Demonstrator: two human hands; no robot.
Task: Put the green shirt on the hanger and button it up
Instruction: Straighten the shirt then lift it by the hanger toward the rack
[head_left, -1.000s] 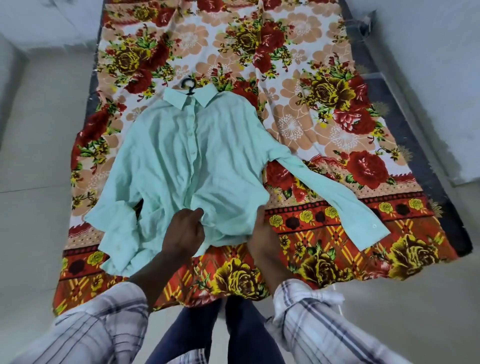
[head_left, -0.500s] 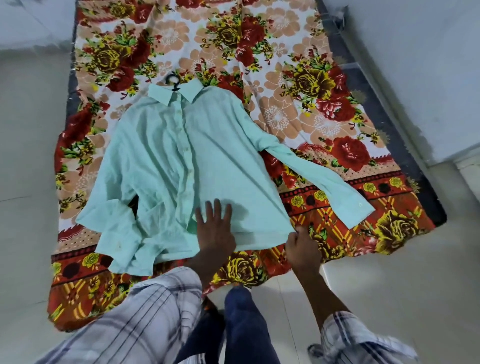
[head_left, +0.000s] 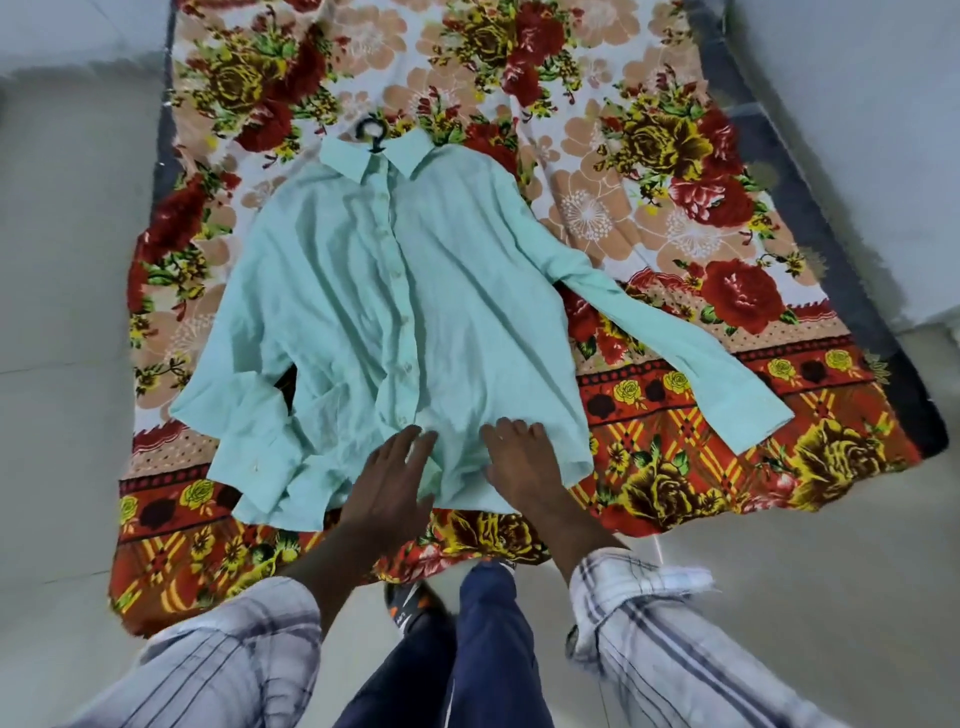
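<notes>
A pale green shirt (head_left: 415, 291) lies flat, front up and buttoned down its placket, on a red and orange floral sheet (head_left: 675, 156). The black hook of a hanger (head_left: 372, 136) pokes out above the collar. One sleeve (head_left: 701, 353) stretches out toward the person's right; the other (head_left: 244, 431) is folded back on itself at the left. Both hands rest on the shirt's lower hem and grip nothing: the left hand (head_left: 389, 488) flat with straight fingers, the right hand (head_left: 524, 462) beside it with fingers spread. The sheet covers a dark mattress (head_left: 831, 234) on a pale tiled floor (head_left: 62, 312). Plaid cuffs, blue trousers and a shoe (head_left: 413, 608) show below.
</notes>
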